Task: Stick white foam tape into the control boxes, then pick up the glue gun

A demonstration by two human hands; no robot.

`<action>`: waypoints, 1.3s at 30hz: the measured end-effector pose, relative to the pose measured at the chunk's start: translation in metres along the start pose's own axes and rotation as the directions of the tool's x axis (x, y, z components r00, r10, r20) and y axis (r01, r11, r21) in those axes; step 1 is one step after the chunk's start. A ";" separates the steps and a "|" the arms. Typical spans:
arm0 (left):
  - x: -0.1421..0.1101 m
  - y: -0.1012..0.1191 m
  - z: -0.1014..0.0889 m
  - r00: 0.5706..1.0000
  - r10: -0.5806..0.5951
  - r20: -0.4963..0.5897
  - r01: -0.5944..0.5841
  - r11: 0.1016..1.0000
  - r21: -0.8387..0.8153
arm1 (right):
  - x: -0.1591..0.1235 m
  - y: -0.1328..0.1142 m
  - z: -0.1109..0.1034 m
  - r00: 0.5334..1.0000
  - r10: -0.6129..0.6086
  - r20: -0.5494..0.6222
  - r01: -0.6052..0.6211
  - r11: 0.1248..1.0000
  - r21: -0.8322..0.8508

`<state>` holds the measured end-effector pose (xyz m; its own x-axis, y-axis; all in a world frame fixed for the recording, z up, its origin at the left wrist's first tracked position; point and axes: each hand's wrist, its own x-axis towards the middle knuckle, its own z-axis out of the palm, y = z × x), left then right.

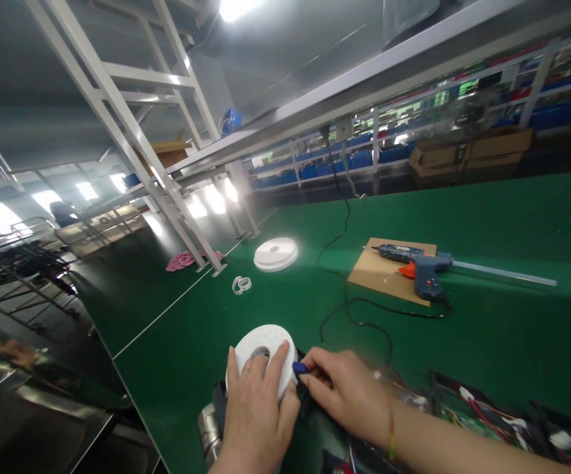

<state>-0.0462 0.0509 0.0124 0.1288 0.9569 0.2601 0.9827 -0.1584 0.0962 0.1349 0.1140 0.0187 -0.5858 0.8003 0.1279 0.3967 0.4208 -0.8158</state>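
A white roll (246, 341) with a grey core stands tilted in front of me, low in the view. My left hand (260, 401) spans its face and grips it, fingers spread over the front and the thumb by the right edge. Just right of the roll, my right hand (345, 388) pinches a small blue piece (299, 368) between thumb and fingertips, close to the roll's edge. What the blue piece belongs to is hidden. Below the left hand, a shiny metal cylinder (209, 428) and dark parts show partly.
Behind lies another white roll (275, 254), with small white rings (241, 284) beside it. A glue gun (426, 270) with a long glue stick rests on cardboard (384, 280); a black cable (347, 303) winds nearby. Frames with wires and circuit boards (477, 418) sit at lower right.
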 end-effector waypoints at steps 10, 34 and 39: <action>-0.002 0.030 0.019 0.884 -0.012 -0.468 0.104 0.980 0.171 | 0.014 0.009 0.008 0.939 0.339 -0.048 -0.326 0.928 0.177; -0.026 -0.016 0.013 0.918 0.054 -0.392 -0.015 0.995 0.101 | 0.038 0.029 -0.013 0.971 0.044 0.236 -0.065 0.995 0.081; -0.024 0.015 0.035 0.976 -0.050 -0.214 0.089 0.980 0.177 | 0.042 0.024 -0.021 0.896 -0.167 0.412 0.264 0.945 -0.192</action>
<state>-0.0299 0.0343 -0.0256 0.0481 0.8894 0.4547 0.9983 -0.0271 -0.0526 0.1347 0.1668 0.0159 -0.8819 0.4711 0.0184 0.3559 0.6909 -0.6293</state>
